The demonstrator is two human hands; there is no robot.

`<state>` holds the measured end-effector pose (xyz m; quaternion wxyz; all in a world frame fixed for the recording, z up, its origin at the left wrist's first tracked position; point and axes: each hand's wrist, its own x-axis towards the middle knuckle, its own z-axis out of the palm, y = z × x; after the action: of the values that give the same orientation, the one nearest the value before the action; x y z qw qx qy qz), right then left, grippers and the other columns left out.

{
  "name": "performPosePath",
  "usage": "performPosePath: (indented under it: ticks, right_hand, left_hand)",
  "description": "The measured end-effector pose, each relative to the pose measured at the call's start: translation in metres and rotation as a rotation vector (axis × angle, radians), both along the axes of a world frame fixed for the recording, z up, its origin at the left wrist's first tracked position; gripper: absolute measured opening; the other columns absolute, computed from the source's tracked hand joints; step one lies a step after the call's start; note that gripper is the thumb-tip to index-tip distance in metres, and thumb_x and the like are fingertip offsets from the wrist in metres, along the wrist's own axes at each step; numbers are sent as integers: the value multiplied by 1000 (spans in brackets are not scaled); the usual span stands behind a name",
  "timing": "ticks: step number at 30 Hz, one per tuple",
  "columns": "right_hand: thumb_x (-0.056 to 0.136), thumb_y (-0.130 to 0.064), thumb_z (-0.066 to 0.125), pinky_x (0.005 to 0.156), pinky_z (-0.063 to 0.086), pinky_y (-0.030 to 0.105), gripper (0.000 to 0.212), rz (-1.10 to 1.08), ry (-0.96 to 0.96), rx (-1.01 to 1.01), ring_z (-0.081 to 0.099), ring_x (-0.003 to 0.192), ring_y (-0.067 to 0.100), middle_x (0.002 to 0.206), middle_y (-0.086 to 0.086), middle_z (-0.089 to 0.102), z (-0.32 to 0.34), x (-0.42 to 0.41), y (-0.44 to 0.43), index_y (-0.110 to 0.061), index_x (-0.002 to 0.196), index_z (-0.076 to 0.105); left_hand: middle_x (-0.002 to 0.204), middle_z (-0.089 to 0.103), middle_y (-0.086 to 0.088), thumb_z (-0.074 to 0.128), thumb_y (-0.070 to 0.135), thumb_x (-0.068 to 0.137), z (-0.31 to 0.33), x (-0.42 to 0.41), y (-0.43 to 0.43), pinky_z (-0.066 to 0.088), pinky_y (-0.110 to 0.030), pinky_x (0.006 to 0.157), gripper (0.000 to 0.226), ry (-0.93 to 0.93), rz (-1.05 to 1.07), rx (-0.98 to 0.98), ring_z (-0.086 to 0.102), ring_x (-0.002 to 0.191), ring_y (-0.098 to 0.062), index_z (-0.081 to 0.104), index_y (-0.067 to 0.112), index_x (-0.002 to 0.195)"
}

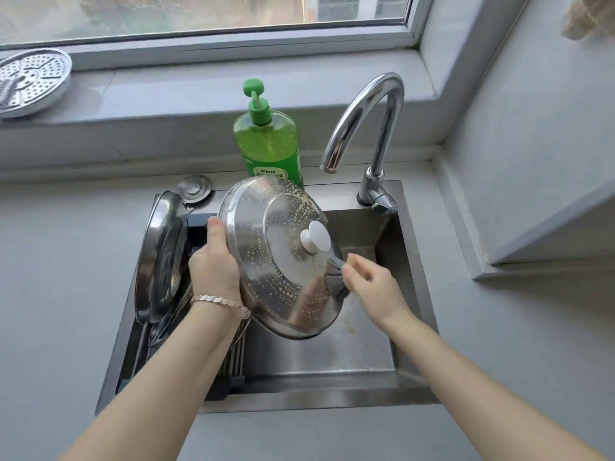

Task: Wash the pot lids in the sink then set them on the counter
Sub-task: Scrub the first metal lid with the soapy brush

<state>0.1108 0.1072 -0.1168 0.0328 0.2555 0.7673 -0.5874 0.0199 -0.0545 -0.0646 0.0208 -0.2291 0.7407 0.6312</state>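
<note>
A large steel pot lid (266, 247) with a white knob (315, 236) is tilted above the sink (332, 364), its top dotted with soap suds. My left hand (214, 261) grips its left rim. My right hand (372, 281) pinches a grey cloth (334, 279) and presses it against the lid below the knob. A second steel lid (159, 257) leans upright at the sink's left side, on a black rack.
A green dish-soap bottle (268, 138) stands behind the sink. The chrome faucet (369, 134) arches at the back right; no water runs. A small round steel cap (194, 188) lies on the counter. A perforated steamer plate (31, 83) sits on the windowsill. Grey counter (519, 344) surrounds the sink.
</note>
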Motion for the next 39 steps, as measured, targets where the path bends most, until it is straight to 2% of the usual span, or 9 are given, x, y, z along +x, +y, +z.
performPosePath:
  ticks: [4,7,10,19,25,27,30,34,39]
  right_hand:
    - [90,-32,57,83,42,31,25,170,111,58,55,83,12,95,-3,62,13,4,-19,-28,115,62]
    - [91,-28,55,72,37,27,15,69,77,73,48,66,4,68,-12,55,5,-4,-3,-28,76,59]
    - [91,-29,56,69,39,23,17,86,83,37,50,67,0,66,-15,56,8,-1,-8,-29,74,57]
    - [85,-32,61,73,40,25,19,116,72,-16,48,68,1,61,-18,53,7,-14,-2,-33,67,57]
    - [88,-26,58,59,34,19,30,-30,12,-37,41,57,1,53,-15,49,5,-14,6,-28,60,49]
    - [88,-27,60,63,37,21,23,80,144,-31,46,60,1,59,-15,52,19,-5,-17,-30,66,53]
    - [82,-39,58,71,41,23,10,204,264,34,52,72,6,76,-11,58,35,8,-44,-38,72,54]
    - [88,-33,58,70,38,26,15,37,147,71,48,67,2,70,-12,54,19,4,-21,-30,74,54]
    - [89,-32,59,73,43,24,8,78,223,103,51,71,4,85,-9,58,25,13,-30,-36,83,55]
  left_hand:
    - [64,51,-3,44,45,94,0,1,4,47,-30,64,45,-37,7,40,51,62,-22,49,15,61]
    - [63,50,-2,44,46,94,-1,9,6,49,-19,61,46,-59,36,27,52,57,-16,49,14,61]
    - [60,47,1,43,44,95,2,14,9,36,-7,41,48,-44,75,-21,49,51,-6,47,13,58]
    - [62,55,0,44,47,93,6,18,7,50,-35,78,46,-95,110,74,55,62,-19,52,15,61]
    - [59,49,3,43,46,94,13,17,18,43,-25,55,47,-30,199,38,47,52,-11,45,17,57]
    - [59,49,4,42,44,95,15,16,24,44,-22,51,47,-36,253,44,49,47,-7,47,16,57]
    - [68,51,4,38,45,96,15,14,25,39,-23,63,46,-110,356,38,50,63,-15,50,11,67]
    - [96,57,-5,36,45,96,15,10,20,40,-25,80,44,-133,436,33,55,93,-23,61,8,97]
    - [94,53,-1,37,42,96,21,8,23,39,-22,78,36,-175,457,63,51,88,-20,58,13,100]
